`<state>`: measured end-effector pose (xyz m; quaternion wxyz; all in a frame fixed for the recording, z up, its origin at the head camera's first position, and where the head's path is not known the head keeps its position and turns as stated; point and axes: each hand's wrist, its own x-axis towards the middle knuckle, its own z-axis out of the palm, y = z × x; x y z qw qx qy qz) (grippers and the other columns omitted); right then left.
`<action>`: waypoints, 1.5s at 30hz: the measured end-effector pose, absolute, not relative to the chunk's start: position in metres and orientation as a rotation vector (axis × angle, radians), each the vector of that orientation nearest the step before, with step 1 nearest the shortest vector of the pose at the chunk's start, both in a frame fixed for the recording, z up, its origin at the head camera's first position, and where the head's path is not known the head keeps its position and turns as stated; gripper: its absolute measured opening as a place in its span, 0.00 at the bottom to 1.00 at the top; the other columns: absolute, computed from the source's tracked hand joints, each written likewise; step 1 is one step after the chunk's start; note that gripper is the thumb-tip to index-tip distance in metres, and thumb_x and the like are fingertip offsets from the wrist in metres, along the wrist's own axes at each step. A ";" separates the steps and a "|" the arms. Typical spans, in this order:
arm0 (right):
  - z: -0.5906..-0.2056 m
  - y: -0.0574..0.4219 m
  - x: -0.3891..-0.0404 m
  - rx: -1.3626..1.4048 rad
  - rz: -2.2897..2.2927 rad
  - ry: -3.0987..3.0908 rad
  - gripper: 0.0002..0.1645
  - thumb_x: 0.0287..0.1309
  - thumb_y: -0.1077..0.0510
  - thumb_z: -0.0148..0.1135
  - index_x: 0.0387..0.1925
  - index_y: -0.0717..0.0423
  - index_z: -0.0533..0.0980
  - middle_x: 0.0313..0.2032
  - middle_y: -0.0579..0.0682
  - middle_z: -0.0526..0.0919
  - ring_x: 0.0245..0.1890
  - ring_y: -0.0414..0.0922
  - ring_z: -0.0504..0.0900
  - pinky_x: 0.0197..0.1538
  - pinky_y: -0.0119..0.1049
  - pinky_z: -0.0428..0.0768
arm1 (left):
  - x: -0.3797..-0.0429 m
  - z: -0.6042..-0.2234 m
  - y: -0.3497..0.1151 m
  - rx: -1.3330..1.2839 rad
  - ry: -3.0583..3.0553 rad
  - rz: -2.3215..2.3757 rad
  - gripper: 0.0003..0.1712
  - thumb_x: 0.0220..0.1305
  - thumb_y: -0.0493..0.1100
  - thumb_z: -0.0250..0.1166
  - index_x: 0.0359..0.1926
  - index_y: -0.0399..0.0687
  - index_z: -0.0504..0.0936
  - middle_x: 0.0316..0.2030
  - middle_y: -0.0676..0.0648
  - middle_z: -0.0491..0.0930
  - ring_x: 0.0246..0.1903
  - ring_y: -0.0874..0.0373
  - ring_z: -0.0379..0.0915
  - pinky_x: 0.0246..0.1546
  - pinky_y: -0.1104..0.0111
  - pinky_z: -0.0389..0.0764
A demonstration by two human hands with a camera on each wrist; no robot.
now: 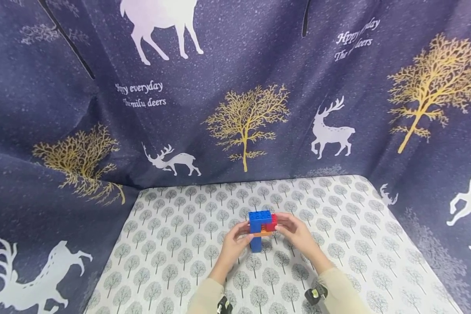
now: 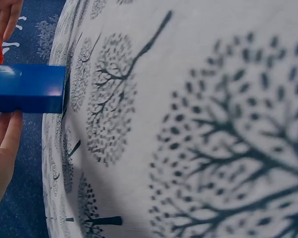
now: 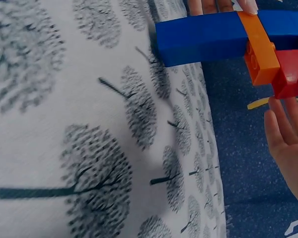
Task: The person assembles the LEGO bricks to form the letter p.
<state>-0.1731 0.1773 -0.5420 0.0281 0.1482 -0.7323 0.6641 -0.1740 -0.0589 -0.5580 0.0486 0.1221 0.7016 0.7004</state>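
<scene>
A toy-brick build stands upright between the two hands. Its lower part is a blue column [image 1: 256, 245], crossed partway up by an orange brick [image 3: 263, 57]. Above that is more blue, topped by a studded blue brick [image 1: 260, 216] reaching right. Under its overhang sits a red brick [image 3: 291, 74], above the orange one. From the left side, my left hand [image 1: 232, 243] holds the build at the orange level, thumb in front and fingers behind. On the right, my right hand [image 1: 299, 233] pinches the red brick between thumb and fingers. The fingertips behind the bricks are partly hidden.
A white cloth with printed grey trees [image 1: 172, 244] covers the table. Behind it and at both sides hangs a dark blue curtain [image 1: 235, 65] with deer and golden trees. Each wrist carries a small black camera [image 1: 315, 294].
</scene>
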 end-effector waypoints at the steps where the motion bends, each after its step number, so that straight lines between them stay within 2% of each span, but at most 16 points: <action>1: -0.541 0.176 -0.174 0.417 2.043 -2.270 0.26 0.58 0.61 0.65 0.58 0.62 0.71 0.53 0.61 0.79 0.52 0.43 0.79 0.56 0.31 0.78 | -0.176 -0.562 -0.059 0.368 2.153 2.130 0.27 0.61 0.35 0.65 0.62 0.39 0.71 0.53 0.37 0.76 0.54 0.40 0.72 0.53 0.69 0.79; 8: -0.536 0.171 -0.182 0.235 1.974 -2.373 0.27 0.58 0.52 0.66 0.59 0.53 0.74 0.54 0.54 0.80 0.52 0.47 0.79 0.56 0.32 0.78 | -0.185 -0.567 -0.061 0.335 2.232 2.090 0.28 0.63 0.44 0.65 0.62 0.40 0.72 0.52 0.40 0.78 0.51 0.48 0.76 0.51 0.69 0.80; 14: -0.533 0.167 -0.189 0.156 1.955 -2.434 0.28 0.57 0.49 0.67 0.59 0.52 0.75 0.55 0.53 0.80 0.51 0.49 0.81 0.55 0.39 0.80 | -0.184 -0.557 -0.062 0.299 2.282 2.056 0.28 0.64 0.42 0.64 0.62 0.36 0.71 0.50 0.38 0.79 0.49 0.47 0.77 0.48 0.70 0.82; 18: -0.533 0.163 -0.194 0.129 1.942 -2.470 0.27 0.58 0.50 0.66 0.59 0.52 0.75 0.53 0.55 0.81 0.48 0.50 0.82 0.54 0.44 0.80 | -0.178 -0.540 -0.064 0.306 2.331 2.025 0.26 0.66 0.39 0.62 0.61 0.31 0.71 0.49 0.34 0.78 0.47 0.43 0.77 0.45 0.69 0.83; 22: -0.535 0.160 -0.198 0.112 1.962 -2.502 0.26 0.60 0.53 0.65 0.60 0.53 0.74 0.53 0.56 0.80 0.46 0.49 0.82 0.55 0.48 0.80 | -0.174 -0.530 -0.067 0.297 2.358 1.971 0.25 0.67 0.40 0.61 0.61 0.31 0.72 0.49 0.35 0.79 0.48 0.44 0.77 0.46 0.69 0.83; 27: -0.534 0.157 -0.201 0.136 2.058 -2.520 0.26 0.62 0.61 0.60 0.62 0.60 0.70 0.56 0.61 0.77 0.49 0.55 0.81 0.58 0.53 0.77 | -0.180 -0.542 -0.068 0.262 2.398 1.929 0.24 0.66 0.42 0.62 0.60 0.34 0.73 0.51 0.35 0.79 0.50 0.42 0.77 0.52 0.63 0.81; 31: -0.536 0.154 -0.202 0.123 2.091 -2.517 0.27 0.63 0.61 0.60 0.62 0.64 0.69 0.56 0.64 0.76 0.51 0.57 0.80 0.59 0.52 0.76 | -0.190 -0.567 -0.069 0.217 2.395 1.915 0.27 0.66 0.47 0.62 0.61 0.36 0.73 0.52 0.36 0.78 0.49 0.44 0.78 0.48 0.65 0.83; 33: -0.545 0.154 -0.207 0.102 2.081 -2.514 0.27 0.62 0.60 0.61 0.61 0.62 0.71 0.55 0.61 0.77 0.50 0.56 0.81 0.57 0.48 0.78 | -0.192 -0.574 -0.069 0.193 2.360 1.935 0.28 0.65 0.49 0.62 0.61 0.37 0.73 0.53 0.36 0.78 0.48 0.45 0.79 0.45 0.67 0.84; 39: -0.552 0.152 -0.213 0.065 2.052 -2.527 0.25 0.60 0.61 0.63 0.59 0.60 0.73 0.51 0.59 0.81 0.47 0.53 0.82 0.53 0.43 0.82 | -0.197 -0.578 -0.069 0.112 2.262 1.985 0.29 0.65 0.46 0.63 0.61 0.33 0.72 0.52 0.33 0.77 0.43 0.46 0.81 0.42 0.64 0.85; 45: -0.561 0.147 -0.220 0.037 2.056 -2.549 0.25 0.60 0.63 0.61 0.59 0.62 0.73 0.49 0.60 0.81 0.46 0.55 0.81 0.52 0.45 0.82 | -0.204 -0.582 -0.070 0.015 2.213 1.982 0.28 0.65 0.45 0.63 0.60 0.32 0.72 0.51 0.33 0.78 0.39 0.51 0.82 0.40 0.64 0.86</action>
